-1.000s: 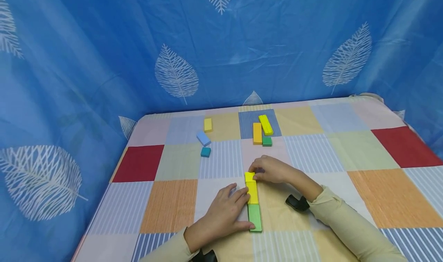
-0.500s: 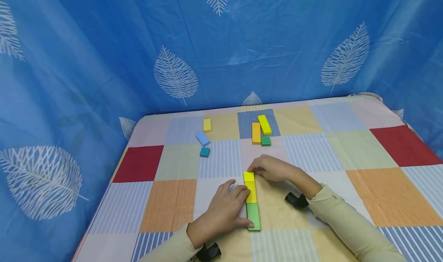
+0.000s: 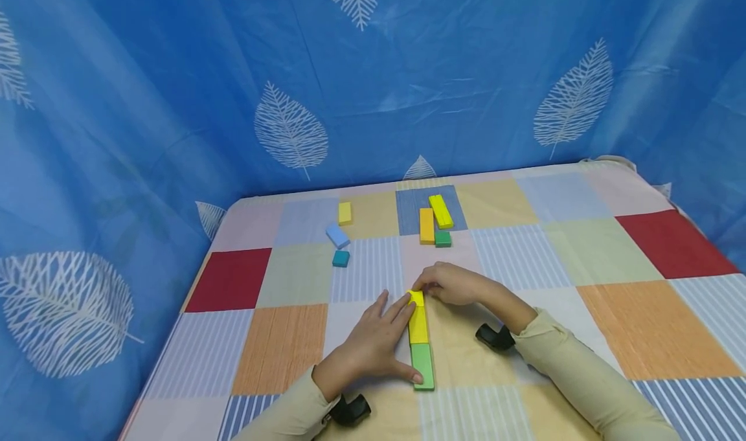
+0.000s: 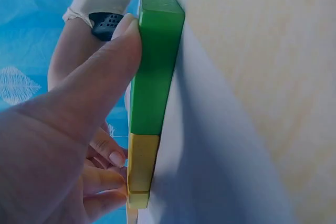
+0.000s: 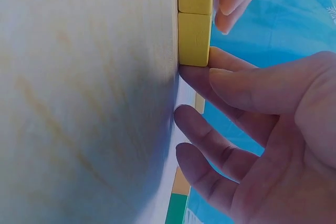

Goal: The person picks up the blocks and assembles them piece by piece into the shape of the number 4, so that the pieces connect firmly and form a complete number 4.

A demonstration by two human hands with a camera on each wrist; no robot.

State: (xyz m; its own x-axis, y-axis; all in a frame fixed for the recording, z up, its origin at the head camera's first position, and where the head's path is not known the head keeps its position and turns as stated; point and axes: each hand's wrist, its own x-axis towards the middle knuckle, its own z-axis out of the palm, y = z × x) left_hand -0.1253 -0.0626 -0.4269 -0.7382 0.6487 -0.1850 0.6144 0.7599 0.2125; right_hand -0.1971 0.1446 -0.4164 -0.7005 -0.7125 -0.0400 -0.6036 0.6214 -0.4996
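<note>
A light green block (image 3: 423,366), a longer yellow block (image 3: 418,327) and a short yellow block (image 3: 416,297) lie end to end in a straight row on the cloth. My left hand (image 3: 370,344) spreads along the row's left side. Its thumb rests on the green block (image 4: 155,72), and its fingertips reach the yellow blocks near their joint. At the far end is my right hand (image 3: 454,283), its index finger against the end face of the short yellow block (image 5: 193,39). The right thumb lies beside that finger, and the other fingers are bent loosely.
Farther back on the patchwork cloth (image 3: 618,305) lie a pale yellow block (image 3: 345,213), a light blue block (image 3: 337,236) and a teal block (image 3: 340,258). Right of them are an orange block (image 3: 427,226), a bright yellow block (image 3: 441,211) and a dark green block (image 3: 443,239).
My left fingers have slid forward from the longer yellow block toward the short one. My right thumb and finger have shifted from the short block's side to its far end.
</note>
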